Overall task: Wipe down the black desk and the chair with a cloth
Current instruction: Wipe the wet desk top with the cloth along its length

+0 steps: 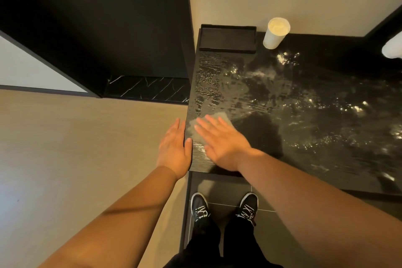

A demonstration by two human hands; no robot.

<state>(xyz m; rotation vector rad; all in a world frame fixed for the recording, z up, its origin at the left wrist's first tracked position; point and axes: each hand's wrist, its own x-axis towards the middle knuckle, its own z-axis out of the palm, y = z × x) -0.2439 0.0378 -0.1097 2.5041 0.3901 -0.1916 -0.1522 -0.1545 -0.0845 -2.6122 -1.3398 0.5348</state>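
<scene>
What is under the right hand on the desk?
A grey cloth, pressed flat on the wet black desk by the right hand. Only its far and left edges show; the rest is covered.

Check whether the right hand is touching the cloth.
Touching. The head view shows the right hand lying flat on the cloth, fingers straight, on the black desk.

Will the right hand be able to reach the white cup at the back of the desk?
Probably, with a stretch: the right hand presses the cloth at the near corner, and only bare wet desk lies between it and the cup.
</scene>
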